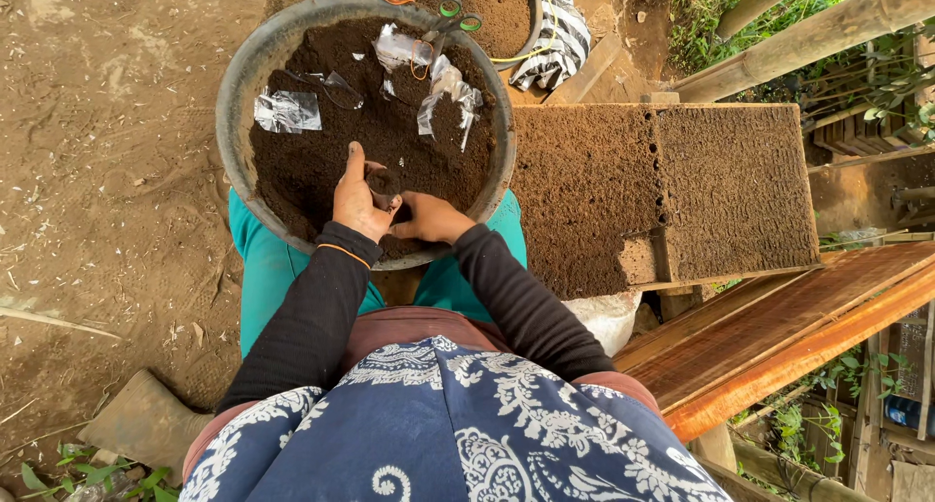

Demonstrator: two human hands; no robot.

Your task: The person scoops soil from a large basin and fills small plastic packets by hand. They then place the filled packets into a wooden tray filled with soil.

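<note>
A round grey basin point(239, 74) full of dark soil rests against my knees. My left hand point(355, 202) and my right hand point(429, 218) meet over the near part of the soil, holding a small clear bag point(383, 183) filled with dark soil between them. The left thumb points up along the bag. Empty clear plastic bags point(287, 111) lie scattered on the soil, with more clear bags point(443, 88) at the far side. Both arms wear black sleeves.
To the right sits a flat block of small soil-filled bags point(672, 185) on a low stand. Wooden planks point(779, 336) slope at the lower right. Scissors point(456, 15) and a second soil basin point(506, 5) lie beyond. Bare earth spreads left; a boot point(146, 422) shows.
</note>
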